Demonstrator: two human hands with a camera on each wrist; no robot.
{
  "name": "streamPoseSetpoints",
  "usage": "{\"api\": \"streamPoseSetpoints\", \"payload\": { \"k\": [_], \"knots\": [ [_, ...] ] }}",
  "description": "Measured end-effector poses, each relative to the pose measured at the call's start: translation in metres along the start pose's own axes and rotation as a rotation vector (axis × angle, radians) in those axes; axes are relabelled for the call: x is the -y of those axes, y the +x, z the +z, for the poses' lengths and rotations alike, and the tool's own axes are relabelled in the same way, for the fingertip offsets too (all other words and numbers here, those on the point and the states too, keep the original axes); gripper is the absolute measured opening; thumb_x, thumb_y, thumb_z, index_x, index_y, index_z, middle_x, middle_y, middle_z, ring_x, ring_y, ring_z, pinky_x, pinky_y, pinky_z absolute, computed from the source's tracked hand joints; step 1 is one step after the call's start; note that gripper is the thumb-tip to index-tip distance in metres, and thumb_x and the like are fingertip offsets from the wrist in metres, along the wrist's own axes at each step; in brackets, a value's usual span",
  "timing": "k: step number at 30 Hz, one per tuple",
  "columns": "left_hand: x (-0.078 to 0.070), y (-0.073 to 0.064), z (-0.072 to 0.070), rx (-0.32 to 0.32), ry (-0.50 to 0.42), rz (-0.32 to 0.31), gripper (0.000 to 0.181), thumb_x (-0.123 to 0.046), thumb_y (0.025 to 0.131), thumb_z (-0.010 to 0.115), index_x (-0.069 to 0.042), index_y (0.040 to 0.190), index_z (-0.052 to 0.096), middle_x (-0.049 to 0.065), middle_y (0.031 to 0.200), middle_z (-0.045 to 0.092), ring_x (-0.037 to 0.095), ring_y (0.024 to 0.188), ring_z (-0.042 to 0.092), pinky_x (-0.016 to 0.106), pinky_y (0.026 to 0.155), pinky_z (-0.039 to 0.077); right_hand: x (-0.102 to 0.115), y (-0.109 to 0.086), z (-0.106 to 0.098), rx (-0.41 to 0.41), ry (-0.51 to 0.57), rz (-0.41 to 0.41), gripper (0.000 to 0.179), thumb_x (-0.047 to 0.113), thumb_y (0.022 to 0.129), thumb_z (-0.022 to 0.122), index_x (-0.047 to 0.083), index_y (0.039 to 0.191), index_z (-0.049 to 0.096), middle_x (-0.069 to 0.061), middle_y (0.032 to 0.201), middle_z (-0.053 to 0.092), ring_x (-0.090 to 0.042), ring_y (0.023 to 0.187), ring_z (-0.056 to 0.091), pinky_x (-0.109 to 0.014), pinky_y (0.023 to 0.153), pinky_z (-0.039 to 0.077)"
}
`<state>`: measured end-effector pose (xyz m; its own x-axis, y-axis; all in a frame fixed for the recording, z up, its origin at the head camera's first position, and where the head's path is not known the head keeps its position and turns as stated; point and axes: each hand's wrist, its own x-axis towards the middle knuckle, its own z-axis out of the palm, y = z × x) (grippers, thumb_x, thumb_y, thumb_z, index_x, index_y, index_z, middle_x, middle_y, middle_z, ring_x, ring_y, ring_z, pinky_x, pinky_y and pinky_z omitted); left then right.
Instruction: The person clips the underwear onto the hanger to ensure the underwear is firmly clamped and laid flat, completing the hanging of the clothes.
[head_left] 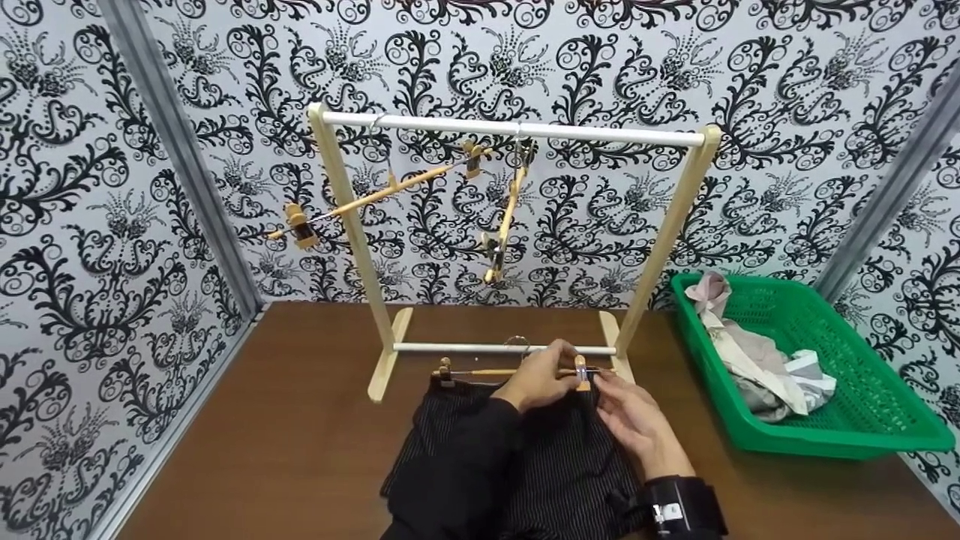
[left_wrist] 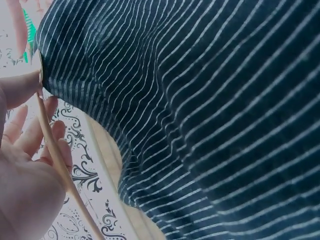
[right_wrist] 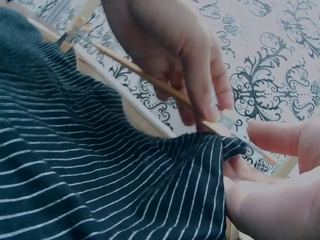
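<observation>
A dark garment with thin white stripes point(head_left: 570, 465) lies on the table, its top edge along a wooden clip hanger point(head_left: 491, 373). The hanger's left clip point(head_left: 445, 373) sits on one corner of that edge. At the other end, my left hand point(head_left: 541, 379) pinches the right clip point(head_left: 582, 375) between thumb and fingers. My right hand point(head_left: 634, 420) is just right of this clip. In the right wrist view its fingers point(right_wrist: 240, 172) touch the garment's corner from behind, while the thumb point(right_wrist: 272, 139) stands apart from the cloth. The left wrist view shows mostly striped cloth point(left_wrist: 175, 110).
Behind the hands stands a wooden rack point(head_left: 667, 217) with a white top rail point(head_left: 600, 133). Two bare clip hangers hang from it, one slanted point(head_left: 405, 182), the other nearly end-on point(head_left: 510, 210). A green basket point(head_left: 847, 442) at the right holds crumpled pale cloth point(head_left: 757, 367).
</observation>
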<state>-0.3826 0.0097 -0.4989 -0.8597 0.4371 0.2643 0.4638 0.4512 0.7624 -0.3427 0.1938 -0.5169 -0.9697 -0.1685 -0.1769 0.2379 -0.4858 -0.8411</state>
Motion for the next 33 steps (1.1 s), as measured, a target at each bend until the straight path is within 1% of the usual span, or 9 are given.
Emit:
{"api": "streamPoseSetpoints", "payload": {
  "k": [5, 8, 11, 15, 19, 22, 25, 29, 33],
  "knots": [
    [0.001, -0.004, 0.001, -0.035, -0.064, 0.0, 0.025, -0.008, 0.093, 0.072, -0.006, 0.115, 0.061, 0.005, 0.113, 0.072, 0.013, 0.106, 0.068, 0.025, 0.093, 0.05, -0.008, 0.003, 0.006, -0.124, -0.205, -0.111, 0.044, -0.002, 0.1, 0.058, -0.012, 0.141, 0.046, -0.003, 0.115, 0.068, -0.01, 0.102, 0.064, -0.029, 0.087, 0.049],
    [-0.001, -0.005, 0.002, -0.081, -0.061, -0.018, 0.018, -0.016, 0.098, 0.067, -0.007, 0.113, 0.065, 0.003, 0.11, 0.072, 0.012, 0.102, 0.067, 0.026, 0.091, 0.051, -0.009, 0.002, 0.008, -0.184, -0.255, -0.148, 0.047, -0.004, 0.097, 0.062, -0.016, 0.139, 0.048, -0.008, 0.116, 0.069, -0.011, 0.1, 0.065, -0.029, 0.082, 0.053],
    [-0.004, -0.006, 0.002, -0.11, -0.03, -0.022, 0.021, -0.021, 0.101, 0.063, -0.005, 0.114, 0.068, 0.003, 0.11, 0.073, 0.014, 0.1, 0.067, 0.029, 0.091, 0.051, -0.01, 0.001, 0.011, -0.218, -0.285, -0.164, 0.043, -0.004, 0.095, 0.065, -0.015, 0.135, 0.053, -0.01, 0.113, 0.07, -0.013, 0.097, 0.066, -0.029, 0.078, 0.055],
    [-0.007, -0.007, 0.002, -0.126, 0.017, -0.028, 0.026, -0.023, 0.102, 0.062, -0.005, 0.116, 0.071, 0.004, 0.111, 0.074, 0.016, 0.101, 0.067, 0.031, 0.091, 0.051, -0.009, -0.001, 0.013, -0.212, -0.286, -0.161, 0.039, -0.002, 0.093, 0.069, -0.014, 0.129, 0.058, -0.01, 0.108, 0.072, -0.014, 0.093, 0.066, -0.029, 0.076, 0.054],
    [-0.008, -0.006, 0.002, -0.14, 0.007, -0.035, 0.025, -0.022, 0.101, 0.063, -0.004, 0.117, 0.072, 0.004, 0.111, 0.074, 0.015, 0.101, 0.067, 0.031, 0.091, 0.051, -0.008, 0.0, 0.015, -0.201, -0.289, -0.17, 0.037, -0.003, 0.089, 0.073, -0.012, 0.123, 0.062, -0.011, 0.106, 0.072, -0.014, 0.087, 0.066, -0.028, 0.072, 0.054],
    [-0.01, -0.006, 0.002, -0.148, 0.024, -0.028, 0.025, -0.021, 0.101, 0.064, -0.005, 0.116, 0.073, 0.003, 0.111, 0.075, 0.015, 0.102, 0.067, 0.033, 0.093, 0.051, -0.009, 0.001, 0.015, -0.217, -0.285, -0.18, 0.035, -0.007, 0.087, 0.073, -0.013, 0.121, 0.064, -0.011, 0.102, 0.073, -0.013, 0.081, 0.065, -0.025, 0.064, 0.051],
    [-0.012, -0.007, 0.002, -0.138, 0.109, -0.023, 0.023, -0.023, 0.101, 0.062, -0.008, 0.111, 0.076, 0.001, 0.107, 0.076, 0.017, 0.104, 0.068, 0.039, 0.095, 0.049, -0.011, 0.001, 0.015, -0.229, -0.281, -0.183, 0.037, -0.01, 0.087, 0.072, -0.015, 0.122, 0.062, -0.01, 0.098, 0.073, -0.012, 0.076, 0.065, -0.022, 0.058, 0.048],
    [-0.014, -0.007, 0.001, -0.077, 0.204, -0.073, 0.031, -0.033, 0.101, 0.055, -0.012, 0.107, 0.078, -0.002, 0.107, 0.076, 0.025, 0.109, 0.063, 0.045, 0.097, 0.041, -0.012, 0.002, 0.014, -0.224, -0.287, -0.174, 0.038, -0.01, 0.087, 0.072, -0.015, 0.123, 0.061, -0.011, 0.096, 0.073, -0.014, 0.078, 0.068, -0.024, 0.061, 0.052],
    [-0.017, -0.006, 0.001, -0.041, 0.214, -0.132, 0.038, -0.038, 0.103, 0.05, -0.013, 0.107, 0.078, -0.001, 0.112, 0.074, 0.027, 0.113, 0.06, 0.046, 0.096, 0.037, -0.012, 0.003, 0.014, -0.231, -0.319, -0.2, 0.037, -0.01, 0.085, 0.075, -0.015, 0.12, 0.063, -0.013, 0.095, 0.074, -0.015, 0.078, 0.07, -0.023, 0.061, 0.053]
  ]
}}
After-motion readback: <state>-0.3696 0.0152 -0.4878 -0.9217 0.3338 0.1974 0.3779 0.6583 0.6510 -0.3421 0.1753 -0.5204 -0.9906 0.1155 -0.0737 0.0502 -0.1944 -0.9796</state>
